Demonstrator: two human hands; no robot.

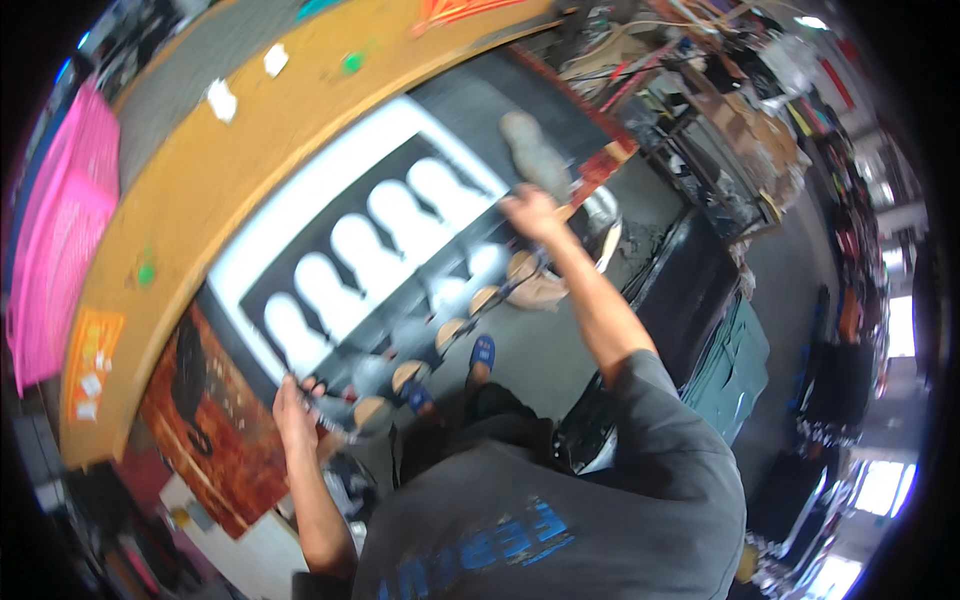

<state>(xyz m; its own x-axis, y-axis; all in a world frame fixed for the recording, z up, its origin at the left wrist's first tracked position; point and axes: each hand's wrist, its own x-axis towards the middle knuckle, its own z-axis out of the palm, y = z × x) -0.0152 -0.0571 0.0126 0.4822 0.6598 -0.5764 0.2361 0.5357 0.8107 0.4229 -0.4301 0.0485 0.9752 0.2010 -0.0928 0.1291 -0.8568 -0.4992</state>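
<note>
A dark sheet (352, 172) with a broad white border and several white sole-shaped figures (362, 250) lies slanted on the black work surface in front of me. Its near part, with tan rounded patches (410, 377), hangs toward me and is blurred. My left hand (297, 408) is closed at the near left corner, fingers bent around the edge. At the right corner, my right hand (532, 212) pinches the same sheet. A grey sole-shaped piece (535, 150) rests on the black surface just beyond my right hand.
A yellow machine beam (200, 165) curves close along the sheet's far side. Red-brown worn boards (225, 430) flank the work surface. Pink crates (70, 230) stand at far left. To the right are a cluttered metal rack (715, 150) and a stack of green sheets (730, 360).
</note>
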